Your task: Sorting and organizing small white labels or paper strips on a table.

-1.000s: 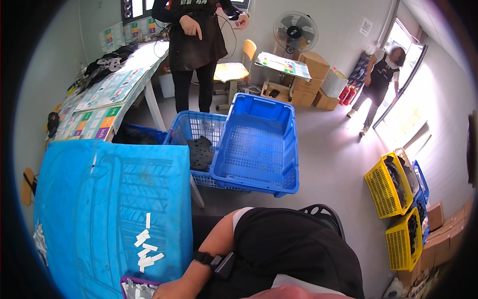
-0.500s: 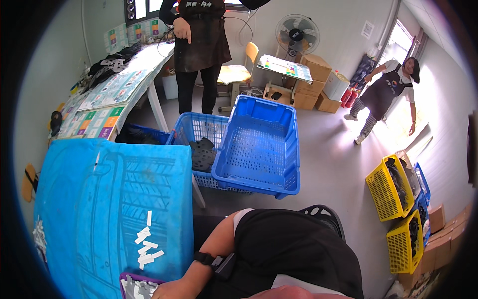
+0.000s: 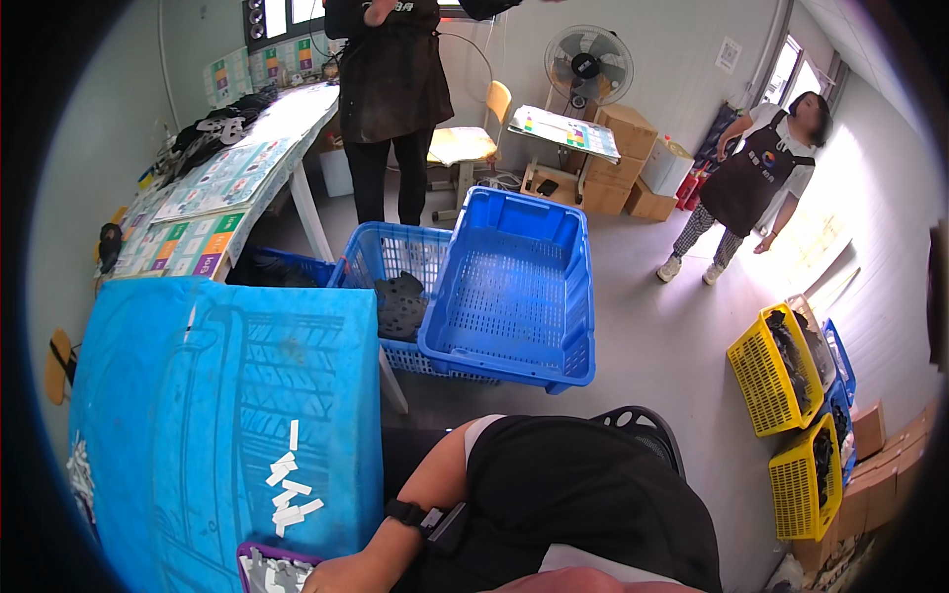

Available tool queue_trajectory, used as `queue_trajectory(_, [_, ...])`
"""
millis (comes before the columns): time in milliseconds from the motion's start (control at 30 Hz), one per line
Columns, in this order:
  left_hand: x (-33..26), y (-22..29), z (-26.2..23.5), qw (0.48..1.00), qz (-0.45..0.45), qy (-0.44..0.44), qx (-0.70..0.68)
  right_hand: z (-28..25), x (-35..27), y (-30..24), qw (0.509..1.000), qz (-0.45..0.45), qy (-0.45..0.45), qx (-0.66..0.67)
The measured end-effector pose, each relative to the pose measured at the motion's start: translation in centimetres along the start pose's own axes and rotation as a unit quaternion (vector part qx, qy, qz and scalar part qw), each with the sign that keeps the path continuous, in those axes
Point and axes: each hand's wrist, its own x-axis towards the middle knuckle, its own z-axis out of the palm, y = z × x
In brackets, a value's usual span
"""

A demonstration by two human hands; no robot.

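My right hand [image 3: 341, 576] rests at the edge of a purple tray [image 3: 243, 554] on the blue-covered table, at the lower edge of the picture. Its fingers are mostly cut off, so their grip does not show. The tray holds many white and grey strips [image 3: 269, 573]. Just beyond it, several loose white strips [image 3: 289, 515] lie scattered on the blue cover [image 3: 208, 415]. A black band with a small dark device sits round my right wrist. My left hand is out of the picture.
A blue crate [image 3: 509, 296] sits tilted on a lighter blue basket [image 3: 395, 252] holding dark pieces. Yellow baskets [image 3: 776, 385] line the right wall. One person [image 3: 395, 89] stands beyond the crates, another [image 3: 746, 188] at the right. A chair's backrest [image 3: 647, 430] is behind me.
The person at the right has turned and come a little further into the room. The person beyond the crates has raised a lowered hand. My right hand stays in nearly the same place.
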Motion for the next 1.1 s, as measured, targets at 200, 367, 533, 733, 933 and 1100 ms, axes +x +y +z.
queue_trajectory(200, [-17.5,-23.2,-0.7,0.998,0.060,0.002,0.015,-1.0,0.4,-1.8,1.000,-0.005,0.010,-0.003])
queue_trajectory(367, [1.2,0.9,0.5,0.995,-0.044,0.088,0.034,-1.9,0.6,-0.6,0.998,0.032,0.024,-0.048])
queue_trajectory(533, [-0.1,-0.9,-0.2,0.990,-0.062,0.114,0.048,-3.8,1.5,-1.3,0.982,0.101,0.011,-0.160])
queue_trajectory(733, [-5.0,-2.5,-1.6,0.967,-0.253,-0.019,-0.019,-6.0,2.3,-3.1,0.987,-0.009,-0.019,-0.160])
queue_trajectory(933, [-4.8,1.8,-1.0,0.950,-0.265,0.165,-0.023,-7.6,2.6,-1.7,0.979,-0.018,-0.087,-0.185])
queue_trajectory(1100, [-5.2,3.2,-0.4,0.950,-0.194,0.243,0.003,-8.0,3.4,-1.4,0.963,0.009,-0.189,-0.192])
